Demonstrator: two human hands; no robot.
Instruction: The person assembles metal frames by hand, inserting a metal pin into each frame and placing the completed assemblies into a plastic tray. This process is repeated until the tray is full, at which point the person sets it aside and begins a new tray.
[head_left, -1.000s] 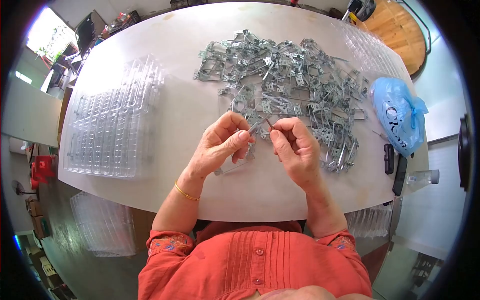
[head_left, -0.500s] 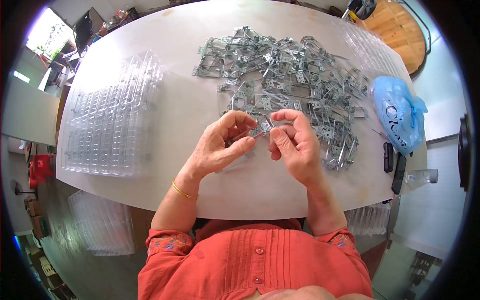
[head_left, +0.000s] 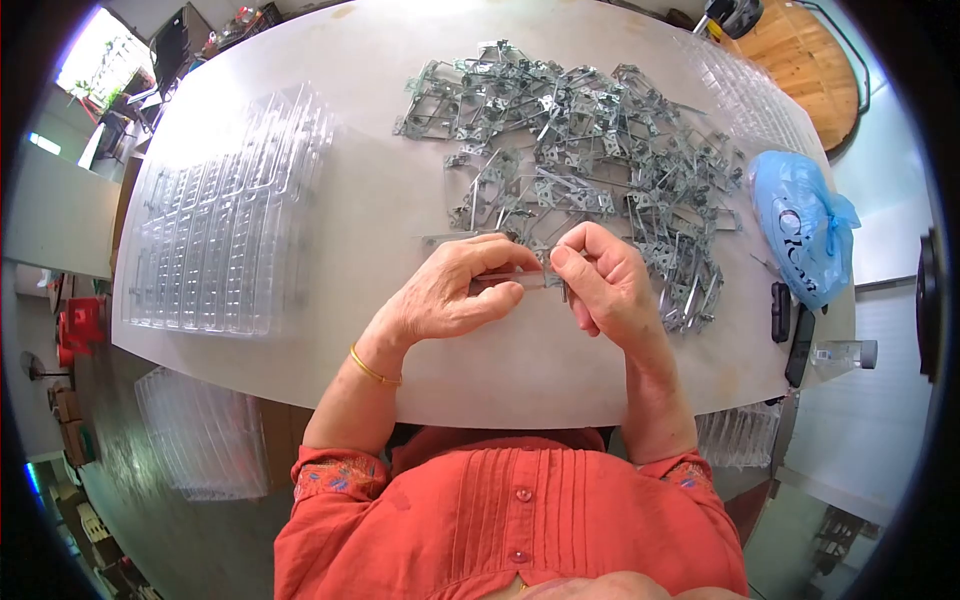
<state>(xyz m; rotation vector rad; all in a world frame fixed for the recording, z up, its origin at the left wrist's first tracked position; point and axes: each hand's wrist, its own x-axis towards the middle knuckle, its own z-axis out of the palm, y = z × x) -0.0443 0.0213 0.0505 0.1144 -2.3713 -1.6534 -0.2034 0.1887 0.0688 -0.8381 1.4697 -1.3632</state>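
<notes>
Just in front of my body, both hands meet over the near part of the table on one small metal bracket with a thin rod (head_left: 525, 280). My left hand (head_left: 455, 285) pinches the rod end between thumb and fingers. At the other end, my right hand (head_left: 605, 285) closes thumb and forefinger around the bracket's plate, which its fingers partly hide. Beyond my hands lies a broad, tangled heap of similar metal brackets (head_left: 560, 130), its near edge close to my fingertips.
Clear plastic trays (head_left: 215, 230) are stacked on the left of the white table (head_left: 370, 170); more trays (head_left: 755, 100) lie at the far right. A tied blue plastic bag (head_left: 795, 225), a black case (head_left: 780, 312), a dark phone-like object (head_left: 800, 347) and a clear bottle (head_left: 843, 354) line the right edge.
The bracket has turned so its rod lies nearly level between my hands. My right hand has shifted slightly right and rotated, and its fingers have closed in on the bracket.
</notes>
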